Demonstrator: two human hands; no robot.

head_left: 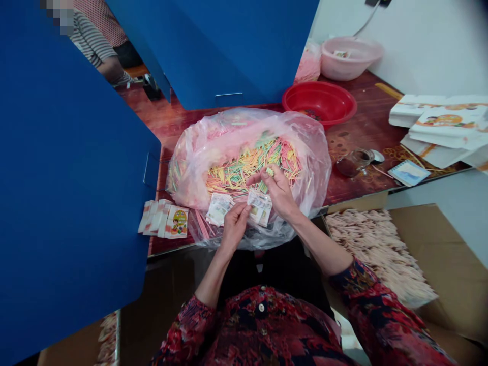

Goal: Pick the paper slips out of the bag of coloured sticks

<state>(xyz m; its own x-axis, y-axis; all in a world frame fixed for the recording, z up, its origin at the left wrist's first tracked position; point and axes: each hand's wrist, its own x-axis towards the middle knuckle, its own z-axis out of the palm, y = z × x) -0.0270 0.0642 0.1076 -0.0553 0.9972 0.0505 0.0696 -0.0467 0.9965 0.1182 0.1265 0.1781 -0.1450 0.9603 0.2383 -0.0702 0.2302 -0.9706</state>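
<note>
A large clear plastic bag (312, 152) lies opened on the table, full of thin pink, yellow, green and orange sticks (244, 165). At its near edge my left hand (235, 223) pinches the side of a small printed packet (261, 207). Just above that packet, my right hand (281, 192) is closed around a small bunch of sticks (270, 172), whose pale green ends show between the fingers. More small packets (219, 208) rest on the bag's edge left of my left hand.
Printed packets (177, 222) lie fanned at left beside blue partitions (76, 178). Behind the bag are a red basin (324, 101) and a pink basin (348, 61). A glass jar (353, 162), notepad (408, 173) and paper bags (446, 122) lie right. Below, a carton (427, 244) holds many packets. Another person sits beyond.
</note>
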